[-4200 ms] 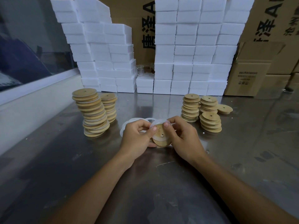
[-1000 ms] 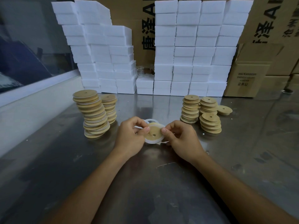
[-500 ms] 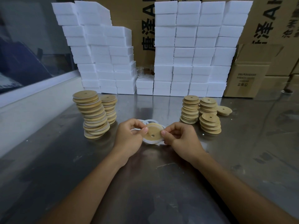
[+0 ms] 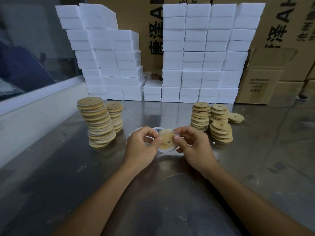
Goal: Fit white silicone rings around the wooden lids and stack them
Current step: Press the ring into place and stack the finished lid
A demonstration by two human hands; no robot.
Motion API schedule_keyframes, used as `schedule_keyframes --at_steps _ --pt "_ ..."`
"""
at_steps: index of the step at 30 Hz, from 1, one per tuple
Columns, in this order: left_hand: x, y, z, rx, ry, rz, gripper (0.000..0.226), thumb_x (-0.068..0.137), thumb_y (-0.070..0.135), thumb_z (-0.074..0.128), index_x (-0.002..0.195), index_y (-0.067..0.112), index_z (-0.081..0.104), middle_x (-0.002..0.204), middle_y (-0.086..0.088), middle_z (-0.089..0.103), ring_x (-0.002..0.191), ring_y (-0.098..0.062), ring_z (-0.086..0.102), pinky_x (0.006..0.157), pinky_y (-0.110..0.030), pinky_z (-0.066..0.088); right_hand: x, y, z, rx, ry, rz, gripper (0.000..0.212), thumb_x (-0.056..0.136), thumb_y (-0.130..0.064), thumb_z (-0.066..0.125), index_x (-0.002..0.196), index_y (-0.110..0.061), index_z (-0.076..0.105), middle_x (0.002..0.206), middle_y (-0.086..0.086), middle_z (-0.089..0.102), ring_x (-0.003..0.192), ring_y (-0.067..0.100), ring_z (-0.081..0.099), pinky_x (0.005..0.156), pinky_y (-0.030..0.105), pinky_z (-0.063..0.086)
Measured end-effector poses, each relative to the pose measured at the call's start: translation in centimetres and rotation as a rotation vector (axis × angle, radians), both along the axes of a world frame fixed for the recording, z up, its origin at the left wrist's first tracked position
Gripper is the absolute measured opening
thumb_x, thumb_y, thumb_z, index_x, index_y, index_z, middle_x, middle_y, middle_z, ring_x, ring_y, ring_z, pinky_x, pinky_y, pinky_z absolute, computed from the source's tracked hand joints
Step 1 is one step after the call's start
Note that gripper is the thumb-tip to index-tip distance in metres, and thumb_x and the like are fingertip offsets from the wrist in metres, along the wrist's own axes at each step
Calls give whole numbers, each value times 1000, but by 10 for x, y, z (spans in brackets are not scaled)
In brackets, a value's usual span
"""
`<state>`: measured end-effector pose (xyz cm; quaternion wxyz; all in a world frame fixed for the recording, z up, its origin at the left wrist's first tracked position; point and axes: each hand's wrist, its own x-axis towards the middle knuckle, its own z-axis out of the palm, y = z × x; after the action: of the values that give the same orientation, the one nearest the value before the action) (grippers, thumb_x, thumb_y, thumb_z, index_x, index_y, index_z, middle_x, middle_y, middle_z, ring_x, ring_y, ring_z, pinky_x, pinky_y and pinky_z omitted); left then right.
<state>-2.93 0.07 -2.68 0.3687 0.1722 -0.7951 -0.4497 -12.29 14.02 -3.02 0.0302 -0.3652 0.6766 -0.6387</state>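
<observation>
Above the middle of the steel table, both hands hold one round wooden lid (image 4: 166, 141) with a white silicone ring (image 4: 164, 151) around its rim. My left hand (image 4: 142, 147) pinches the lid's left edge between thumb and fingers. At the right edge my right hand (image 4: 192, 147) pinches it, thumb on the lid's face. Loose white rings (image 4: 157, 128) lie on the table just behind the hands, partly hidden. Two leaning stacks of ringed lids (image 4: 98, 121) stand at the left. Stacks of bare wooden lids (image 4: 201, 116) stand at the right.
A single bare lid (image 4: 236, 117) lies flat beside the right stacks. White foam blocks (image 4: 201, 53) are piled high along the back of the table, with cardboard boxes (image 4: 260, 86) behind and to the right. A low white ledge (image 4: 34, 99) runs along the left.
The lid with its ring has turned and tilted a little between my fingers and sits slightly to the right. Both hands keep their hold; the stacks have not changed.
</observation>
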Motion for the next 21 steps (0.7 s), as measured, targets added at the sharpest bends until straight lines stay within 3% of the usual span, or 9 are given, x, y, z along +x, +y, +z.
schedule_keyframes --at_steps 4,7,13,21 --pt "2 1 0 21 10 -45 24 81 9 75 73 25 60 81 0 68 75 -18 70 55 -34 57 0 1 0 24 14 37 9 90 -1 66 96 -8 69 93 7 74 82 15 72 63 26 59" --pt "3 4 2 67 4 -74 25 82 8 74 73 24 59 82 -6 69 68 -21 70 45 -22 51 0 0 0 26 13 42 7 89 -1 67 94 -6 70 91 10 74 82 19 72 63 29 60" --pt "3 3 3 101 -12 -70 25 83 1 72 73 19 58 84 -11 69 66 -21 69 46 -20 50 0 0 0 -44 -147 38 7 85 -4 71 85 1 66 80 13 72 68 14 70 60 25 59" --pt "2 0 3 100 -29 -63 24 82 0 72 72 18 60 86 -12 70 64 -19 68 46 -19 50 -3 3 1 -83 -298 102 9 86 3 66 79 -1 66 68 8 73 63 13 70 60 25 59"
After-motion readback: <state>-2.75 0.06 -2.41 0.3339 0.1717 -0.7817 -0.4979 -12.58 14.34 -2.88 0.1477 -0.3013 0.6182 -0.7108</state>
